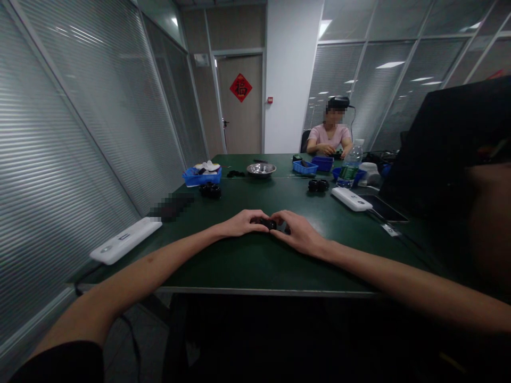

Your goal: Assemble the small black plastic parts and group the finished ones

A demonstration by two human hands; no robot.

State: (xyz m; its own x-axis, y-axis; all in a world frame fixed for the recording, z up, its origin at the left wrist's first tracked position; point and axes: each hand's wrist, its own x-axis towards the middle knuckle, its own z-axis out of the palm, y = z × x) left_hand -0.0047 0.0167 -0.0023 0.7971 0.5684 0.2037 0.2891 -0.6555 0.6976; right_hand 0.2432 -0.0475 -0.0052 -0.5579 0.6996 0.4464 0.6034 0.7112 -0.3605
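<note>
Over the middle of the green table, my left hand [244,222] pinches a small dark piece between thumb and fingers. My right hand [298,232] meets it from the other side, its thumb and fingertips curled at the same small black round part [272,224]. More of something dark shows under the right fingers, but its kind is too small to make out. Both hands rest low, close to the tabletop, fingertips nearly touching. Beyond them stand black round parts in two clusters, one on the left [210,190] and one on the right [318,185].
Farther back are a steel bowl [261,170], a blue basket [202,176] with white items, and blue trays [305,167]. A water bottle [350,166], white power bank [351,199] and tablet [385,208] lie right. Another white power bank [126,240] lies left. A person [329,137] sits opposite.
</note>
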